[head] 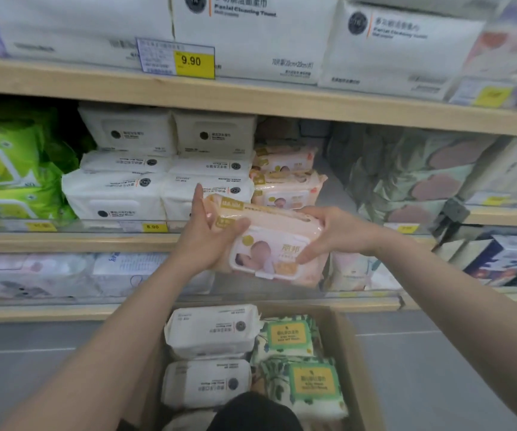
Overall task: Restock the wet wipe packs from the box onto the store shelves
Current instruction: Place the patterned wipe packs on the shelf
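While both hands hold the pink wipe packs [266, 241] in front of the middle shelf [73, 241], left hand [210, 234] clasping the left end and right hand [335, 233] curled round the right end, the load looks like two packs stacked. Risk: upper pack slides off during the reach toward the pink stack [285, 178], or nudges it over. Box [353, 353] below holds more white and green packs.
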Demonstrator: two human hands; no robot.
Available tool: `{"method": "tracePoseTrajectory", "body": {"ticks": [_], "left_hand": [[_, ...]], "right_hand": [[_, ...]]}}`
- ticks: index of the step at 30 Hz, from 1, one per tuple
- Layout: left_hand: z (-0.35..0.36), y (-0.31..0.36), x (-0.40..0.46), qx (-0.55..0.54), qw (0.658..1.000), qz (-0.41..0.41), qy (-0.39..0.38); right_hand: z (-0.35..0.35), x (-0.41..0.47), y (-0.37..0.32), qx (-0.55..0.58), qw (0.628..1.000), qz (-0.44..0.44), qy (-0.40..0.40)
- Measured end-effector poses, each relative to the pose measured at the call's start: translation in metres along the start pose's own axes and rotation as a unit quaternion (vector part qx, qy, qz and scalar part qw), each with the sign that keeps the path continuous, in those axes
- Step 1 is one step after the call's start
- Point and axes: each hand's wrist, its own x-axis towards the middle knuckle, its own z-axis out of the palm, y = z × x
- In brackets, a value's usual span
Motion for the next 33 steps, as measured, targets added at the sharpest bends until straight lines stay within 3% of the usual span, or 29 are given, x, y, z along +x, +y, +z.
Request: {"method": "tracePoseTrajectory", "body": {"ticks": [5,10,16,19,22,25,28,33], "left_hand": [[0.017,-0.002,0.003,0.001,0.998,0.010,0.067],[0.029,-0.011,0.008,0.014,0.997,0.026,0.076],[0.049,-0.014,0.022,0.036,0.998,0.047,-0.003],[0.046,-0.009,0.042,0.086,0.989,0.119,-0.020],[0.029,-0.016,0.076,0.285,0.934,0.209,0.053],[0.016,-0.040,0.103,0.443,0.884,0.146,0.023],[0.018,-0.062,0.110,0.502,0.853,0.141,0.008],[0.018,-0.063,0.113,0.479,0.864,0.152,0.023]], "right_hand": [[0.011,0.000,0.009,-0.018,0.999,0.040,-0.019],[0.040,0.010,0.011,-0.158,0.984,-0.029,0.077],[0.031,0.016,0.036,-0.234,0.965,-0.073,0.089],[-0.003,0.024,0.036,-0.360,0.919,-0.093,0.129],[-0.036,0.041,0.028,-0.502,0.842,-0.092,0.175],[-0.056,0.065,0.026,-0.583,0.787,-0.100,0.174],[-0.063,0.091,0.028,-0.581,0.798,-0.088,0.134],[-0.057,0.124,0.032,-0.558,0.818,-0.079,0.115]]}}
